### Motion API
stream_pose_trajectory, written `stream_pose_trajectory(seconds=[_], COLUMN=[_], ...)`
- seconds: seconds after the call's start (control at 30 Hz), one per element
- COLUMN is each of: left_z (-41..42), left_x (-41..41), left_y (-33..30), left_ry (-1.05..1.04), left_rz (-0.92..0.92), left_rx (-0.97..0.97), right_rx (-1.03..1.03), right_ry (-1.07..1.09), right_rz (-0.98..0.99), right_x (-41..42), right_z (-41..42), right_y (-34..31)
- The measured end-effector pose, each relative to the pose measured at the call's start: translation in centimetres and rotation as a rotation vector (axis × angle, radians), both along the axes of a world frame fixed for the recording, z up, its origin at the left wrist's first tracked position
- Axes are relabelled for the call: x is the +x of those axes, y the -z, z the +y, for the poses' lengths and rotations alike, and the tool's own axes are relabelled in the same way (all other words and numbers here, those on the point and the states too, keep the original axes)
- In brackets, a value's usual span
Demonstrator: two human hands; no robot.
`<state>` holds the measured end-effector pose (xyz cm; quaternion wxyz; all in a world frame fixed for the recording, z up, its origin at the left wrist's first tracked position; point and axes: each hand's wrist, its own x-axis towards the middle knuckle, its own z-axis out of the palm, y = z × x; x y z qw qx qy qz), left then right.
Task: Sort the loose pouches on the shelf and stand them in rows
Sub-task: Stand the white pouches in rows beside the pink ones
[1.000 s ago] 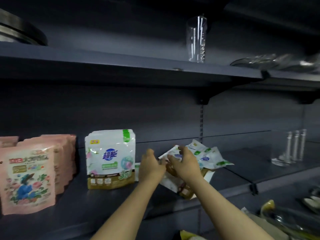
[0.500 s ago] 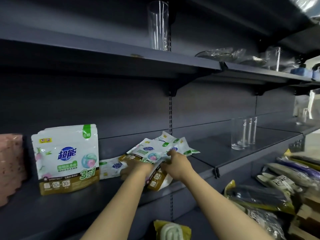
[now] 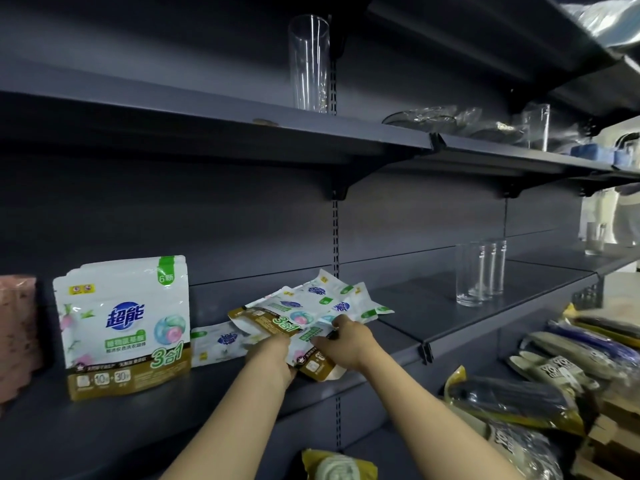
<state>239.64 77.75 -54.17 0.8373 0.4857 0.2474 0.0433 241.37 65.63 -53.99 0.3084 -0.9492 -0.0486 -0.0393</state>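
A heap of loose white, green and gold pouches (image 3: 311, 308) lies on the dark shelf (image 3: 450, 306) in the middle. My left hand (image 3: 272, 353) grips the near edge of a tilted pouch (image 3: 273, 320) from below. My right hand (image 3: 344, 342) holds the pouches just to its right, fingers curled over their edge. A row of the same pouches (image 3: 126, 323) stands upright to the left. One flat pouch (image 3: 221, 342) lies between that row and the heap. Pink pouches (image 3: 17, 334) stand at the far left edge.
Clear drinking glasses (image 3: 479, 273) stand on the same shelf to the right. A tall glass (image 3: 309, 62) and glass dishes (image 3: 433, 119) sit on the shelf above. Packaged goods (image 3: 554, 368) are piled on the lower level at the right.
The view has swung right, so the pink pouches have slid to the left edge. Both hands have dropped to the near edge of the heap and lifted a pouch's edge.
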Motion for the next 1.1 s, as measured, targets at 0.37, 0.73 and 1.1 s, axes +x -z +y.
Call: stream_pose_trajectory(seconds=[0.37, 0.73, 1.1], left_z=[0.4, 3.2, 13.5], left_x=[-1.9, -5.9, -7.7], left_y=[-4.1, -7.5, -5.6], left_ry=[-0.142, -0.29, -0.358], left_rz=[-0.08, -0.264, -0.536], left_rx=[0.255, 1.497, 0.987], right_rx=[0.261, 0.998, 0.865], right_ry=[-0.047, -0.215, -0.601], right_rz=[0.017, 0.095, 0.051], right_x=[-0.3, -0.8, -2.5], right_z=[0.7, 6.0, 11.9], right_y=[-1.8, -1.4, -1.5])
